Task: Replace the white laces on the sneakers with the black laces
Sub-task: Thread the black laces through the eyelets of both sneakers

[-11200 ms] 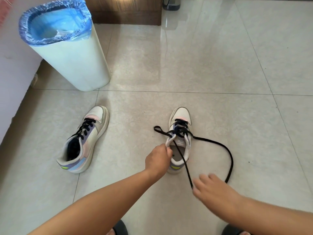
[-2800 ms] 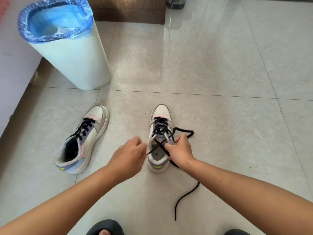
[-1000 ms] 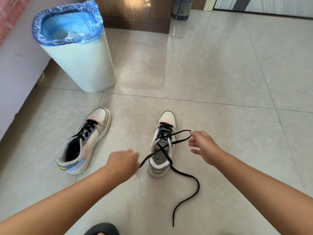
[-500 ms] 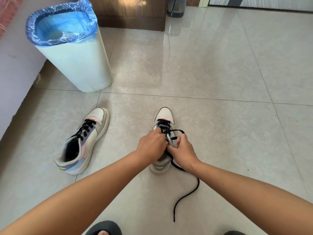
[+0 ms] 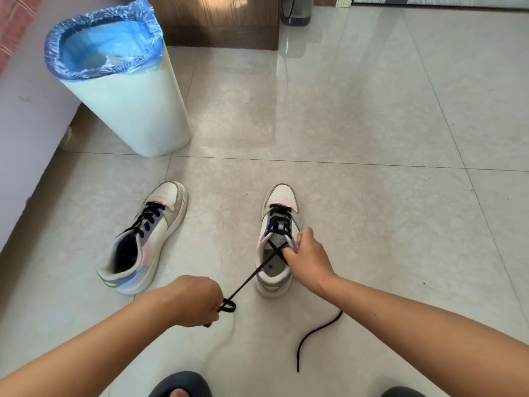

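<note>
Glossy tiled floor (image 5: 357, 124) (sunlit), wooden cabinet (image 5: 217, 21) behind.

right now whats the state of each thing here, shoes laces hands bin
left sneaker: on the floor, black-laced, untouched
right sneaker: upright, black lace part-threaded
black lace: one end pulled taut toward the left hand, other end slack on the floor
left hand: grips the lace end
right hand: holds the right sneaker's collar
trash bin: upright, blue liner, open top

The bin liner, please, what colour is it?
Blue; the bin liner shows in the head view.
</note>
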Demonstrator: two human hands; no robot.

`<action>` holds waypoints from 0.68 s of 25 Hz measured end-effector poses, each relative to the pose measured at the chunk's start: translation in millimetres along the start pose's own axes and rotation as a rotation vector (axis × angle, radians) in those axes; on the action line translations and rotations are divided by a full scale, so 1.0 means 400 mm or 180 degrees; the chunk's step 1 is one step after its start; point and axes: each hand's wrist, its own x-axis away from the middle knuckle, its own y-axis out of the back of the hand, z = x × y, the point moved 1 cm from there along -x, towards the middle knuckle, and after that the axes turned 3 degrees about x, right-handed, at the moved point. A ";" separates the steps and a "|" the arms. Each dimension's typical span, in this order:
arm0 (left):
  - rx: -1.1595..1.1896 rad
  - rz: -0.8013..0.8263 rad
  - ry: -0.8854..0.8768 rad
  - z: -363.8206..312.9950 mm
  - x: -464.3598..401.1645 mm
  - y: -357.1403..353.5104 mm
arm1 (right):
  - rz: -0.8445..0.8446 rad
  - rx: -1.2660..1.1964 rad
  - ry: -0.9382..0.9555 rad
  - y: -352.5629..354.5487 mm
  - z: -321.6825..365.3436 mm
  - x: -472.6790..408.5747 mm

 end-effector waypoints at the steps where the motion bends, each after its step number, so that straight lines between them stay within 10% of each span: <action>1: 0.0267 0.0089 -0.0071 -0.008 -0.009 0.011 | 0.0144 0.0098 0.0066 0.005 -0.005 0.001; 5: 0.1086 -0.0965 -0.0173 -0.001 -0.083 0.090 | 0.0618 0.0189 -0.0054 0.050 -0.023 -0.001; 9: 0.1812 -0.2314 -0.0072 -0.028 -0.187 0.175 | -0.0009 0.0143 0.0207 0.074 0.007 -0.049; 17: 0.1214 -0.2435 -0.0019 -0.093 -0.279 0.239 | -0.0024 0.1435 0.0510 0.059 0.075 -0.124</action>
